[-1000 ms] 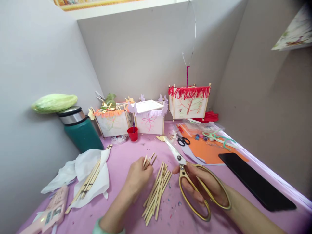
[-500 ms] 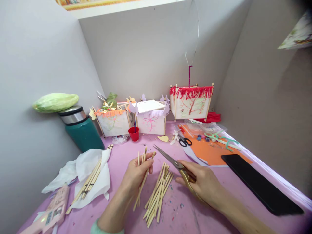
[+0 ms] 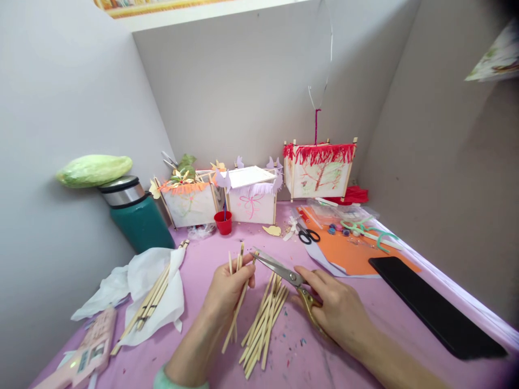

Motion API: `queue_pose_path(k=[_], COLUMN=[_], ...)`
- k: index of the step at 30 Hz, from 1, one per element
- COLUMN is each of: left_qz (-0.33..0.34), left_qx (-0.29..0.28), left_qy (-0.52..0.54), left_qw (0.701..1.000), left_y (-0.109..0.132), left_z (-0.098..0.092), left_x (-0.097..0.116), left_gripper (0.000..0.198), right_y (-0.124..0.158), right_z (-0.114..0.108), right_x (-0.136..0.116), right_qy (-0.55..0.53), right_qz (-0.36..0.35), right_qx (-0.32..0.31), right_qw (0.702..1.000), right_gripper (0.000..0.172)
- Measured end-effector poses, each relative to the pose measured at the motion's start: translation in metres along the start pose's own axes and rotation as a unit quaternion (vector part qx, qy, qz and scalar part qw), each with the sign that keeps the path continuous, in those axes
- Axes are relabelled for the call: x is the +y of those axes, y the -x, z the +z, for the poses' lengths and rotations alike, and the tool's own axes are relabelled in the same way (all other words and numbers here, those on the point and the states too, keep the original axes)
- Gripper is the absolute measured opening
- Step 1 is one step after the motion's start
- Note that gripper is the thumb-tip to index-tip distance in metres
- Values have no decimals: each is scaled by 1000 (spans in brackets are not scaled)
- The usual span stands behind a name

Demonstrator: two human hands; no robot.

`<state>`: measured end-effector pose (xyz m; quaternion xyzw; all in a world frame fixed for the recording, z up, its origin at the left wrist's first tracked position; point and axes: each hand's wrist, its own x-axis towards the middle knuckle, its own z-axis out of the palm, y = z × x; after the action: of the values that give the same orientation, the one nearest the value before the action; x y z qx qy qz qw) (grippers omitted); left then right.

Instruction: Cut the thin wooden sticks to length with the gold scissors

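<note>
My left hand (image 3: 229, 283) is closed around several thin wooden sticks (image 3: 239, 313), their tips rising above the fingers. My right hand (image 3: 334, 302) grips large scissors with gold handles (image 3: 310, 308). The scissor blades reach left, slightly parted, and their tips meet the upper end of one stick beside my left thumb. Between the two hands, a loose pile of wooden sticks (image 3: 263, 329) lies on the purple tabletop (image 3: 312, 354). Whether the blades have cut into the stick, I cannot tell.
At left are sticks on white tissue (image 3: 133, 270), a pink glue gun (image 3: 91, 346) and a teal bottle (image 3: 140, 221). Decorated paper lanterns (image 3: 251, 202) and a red cup (image 3: 223, 222) stand behind. Small black-handled scissors (image 3: 308, 236), orange paper (image 3: 344, 251) and a black phone (image 3: 433, 305) lie right.
The scissors have shifted slightly left, so the blade tips now meet the end of a stick, and their blades have opened a little. My left hand has hardly moved.
</note>
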<state>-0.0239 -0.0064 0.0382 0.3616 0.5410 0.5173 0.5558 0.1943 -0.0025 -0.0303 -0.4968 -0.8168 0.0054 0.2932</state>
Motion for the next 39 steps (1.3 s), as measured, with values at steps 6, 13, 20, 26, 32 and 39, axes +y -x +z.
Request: queue_pose_path(k=[6,13,20,26,32,39], left_qz=[-12,-17,17,34,10,4], left_qx=[-39,-41,39,44,16,-74], left_qy=[35,45,-31,-48,-18,67], left_qw=[999,998,999,997,1000,995], left_y=[-5,-6,-2,-3,-4,-3], left_z=[-5,-5,-1,-2,-3,-6], left_x=[-5,-5,-4,-5,-6,-2], left_gripper=[55,60,46,46,59,63], right_y=[-1,-2,-1,-1,-4,-4], right_z=[-6,-8,-7,-11,-18,-17], right_x=[-7,-11,-11,-17,-21,-22], right_qy=[-43,-28,10,-21,-48,-84], right_qz=[6,8,5,20,36,72], right_qx=[-16,-22,-25,-32,-69,-66], right_qw=[999,999,1000,999,996,992], right_gripper=[32,30,43,29,19,15])
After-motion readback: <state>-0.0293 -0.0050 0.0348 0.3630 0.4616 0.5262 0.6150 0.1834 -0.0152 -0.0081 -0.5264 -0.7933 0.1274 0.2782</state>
